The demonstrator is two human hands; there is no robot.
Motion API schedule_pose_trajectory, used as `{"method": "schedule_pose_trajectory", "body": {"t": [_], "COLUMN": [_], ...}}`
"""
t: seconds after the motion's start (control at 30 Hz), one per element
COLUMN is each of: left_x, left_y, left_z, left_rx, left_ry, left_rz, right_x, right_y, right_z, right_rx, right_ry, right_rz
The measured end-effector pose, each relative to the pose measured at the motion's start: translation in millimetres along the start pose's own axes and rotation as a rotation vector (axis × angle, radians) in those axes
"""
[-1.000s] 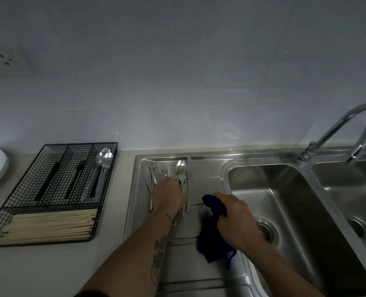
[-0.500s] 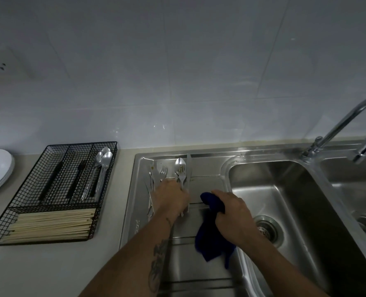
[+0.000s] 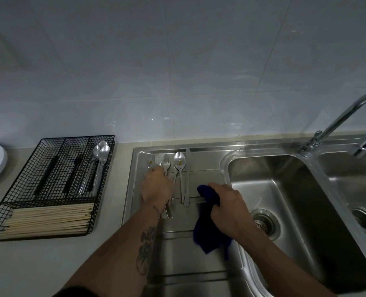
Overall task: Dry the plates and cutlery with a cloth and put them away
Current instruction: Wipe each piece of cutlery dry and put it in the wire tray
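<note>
Cutlery (image 3: 178,168) lies under the left hand (image 3: 156,185), grip unclear; right hand (image 3: 227,202) grips cloth (image 3: 207,224).

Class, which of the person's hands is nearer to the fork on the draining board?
Left. The left hand rests on the cutlery just below the fork; the right hand grips the cloth further right.

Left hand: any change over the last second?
The left hand slid a little left across the cutlery on the drainboard and now covers the leftmost pieces; nothing lifted. The right hand holds the blue cloth as before. The spoon and knife lie unmoved.
</note>
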State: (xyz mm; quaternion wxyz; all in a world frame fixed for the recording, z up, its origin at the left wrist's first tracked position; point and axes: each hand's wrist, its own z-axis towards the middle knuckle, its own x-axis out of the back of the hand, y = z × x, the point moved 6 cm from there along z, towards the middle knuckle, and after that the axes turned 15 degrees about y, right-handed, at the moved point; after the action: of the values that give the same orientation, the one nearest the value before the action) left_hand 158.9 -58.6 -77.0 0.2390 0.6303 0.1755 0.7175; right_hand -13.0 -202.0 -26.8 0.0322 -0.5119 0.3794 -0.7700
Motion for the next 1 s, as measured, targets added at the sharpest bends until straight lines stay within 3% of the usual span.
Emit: {"method": "schedule_pose_trajectory", "body": {"t": [0.1,0.2,0.5,1.0], "left_x": [0,-10,-26,-30], "left_y": [14,33,43,41], "left_z": [-2,-14,-23,-15], "left_rx": [-0.148,-0.255,-0.212,0.01], "left_ry": [0.034,-0.03,-0.076,-0.164], "left_rz": [0.04,0.101,0.169,0.235], "right_x": [-1,-2,3,7], "right_y": [-4,-2,15,17], "right_z": [1,0,-6,-6], "right_rx": [0.015,0.006,-0.07,-0.11], "right_ry": [0.026,0.029,0.013,0.005], "right_rz": [-0.015,-0.028,0.002,0.034]}}
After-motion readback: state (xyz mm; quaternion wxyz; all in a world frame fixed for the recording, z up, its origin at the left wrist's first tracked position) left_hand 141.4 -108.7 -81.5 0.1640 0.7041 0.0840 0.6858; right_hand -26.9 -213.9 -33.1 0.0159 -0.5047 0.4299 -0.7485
